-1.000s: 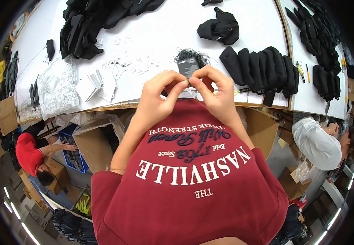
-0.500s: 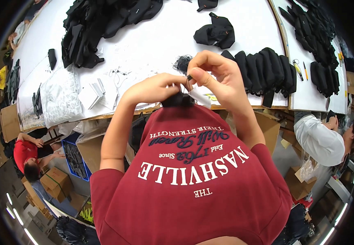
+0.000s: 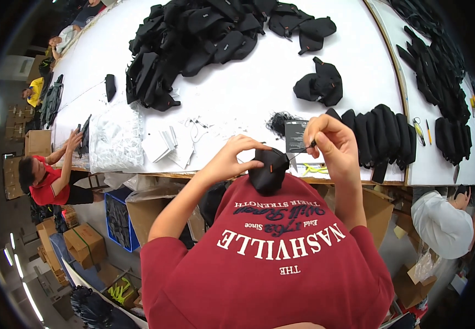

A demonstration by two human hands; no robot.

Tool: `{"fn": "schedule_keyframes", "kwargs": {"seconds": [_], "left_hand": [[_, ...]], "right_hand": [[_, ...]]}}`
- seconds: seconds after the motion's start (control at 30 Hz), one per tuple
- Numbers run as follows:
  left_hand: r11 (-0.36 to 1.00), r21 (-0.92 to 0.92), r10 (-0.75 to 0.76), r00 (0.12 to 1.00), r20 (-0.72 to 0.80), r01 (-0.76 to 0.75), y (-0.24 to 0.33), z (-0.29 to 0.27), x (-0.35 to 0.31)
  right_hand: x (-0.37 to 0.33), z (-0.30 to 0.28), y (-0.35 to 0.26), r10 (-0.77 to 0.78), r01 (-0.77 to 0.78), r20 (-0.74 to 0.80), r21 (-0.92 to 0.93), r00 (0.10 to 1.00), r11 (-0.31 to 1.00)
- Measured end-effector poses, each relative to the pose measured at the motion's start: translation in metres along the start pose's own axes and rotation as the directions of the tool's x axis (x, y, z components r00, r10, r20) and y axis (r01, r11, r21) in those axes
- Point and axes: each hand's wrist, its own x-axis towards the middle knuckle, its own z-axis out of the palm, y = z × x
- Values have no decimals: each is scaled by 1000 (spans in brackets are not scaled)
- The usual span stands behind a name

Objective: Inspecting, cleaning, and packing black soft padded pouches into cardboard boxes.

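My left hand (image 3: 236, 160) grips a black cap (image 3: 269, 174) by its upper edge, thumb in front, close against my shirt. A small orange tab shows on the cap's side. To its right, my right hand (image 3: 332, 143) is closed in a pinch on the dark end of a thin black cord (image 3: 302, 151), which runs toward the cap. Behind these fingers is a black printed hang tag (image 3: 294, 137); whether it hangs on that cord I cannot tell. A tangle of black cords (image 3: 282, 125) lies on the table just beyond.
A big heap of black caps (image 3: 193, 49) covers the far table, with a single cap (image 3: 319, 85) nearer. Nested caps (image 3: 380, 134) stand in a row at right. White cards (image 3: 169, 147) and a clear plastic bag (image 3: 116, 140) lie left. Co-workers (image 3: 48, 178) are on both sides.
My hands have drawn apart, and the cap and hang tag now show plainly. The table has shifted right and down in view. The co-worker in red at left has raised both arms.
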Motion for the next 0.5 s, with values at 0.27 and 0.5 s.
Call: {"fn": "schedule_keyframes", "kwargs": {"seconds": [0.27, 0.5], "left_hand": [[999, -39, 20, 998, 53, -18, -34, -5, -21], [933, -327, -180, 982, -52, 153, -25, 6, -35]], "right_hand": [[2, 0, 5, 46, -52, 60, 89, 997, 995], [2, -4, 9, 37, -40, 30, 82, 999, 996]]}}
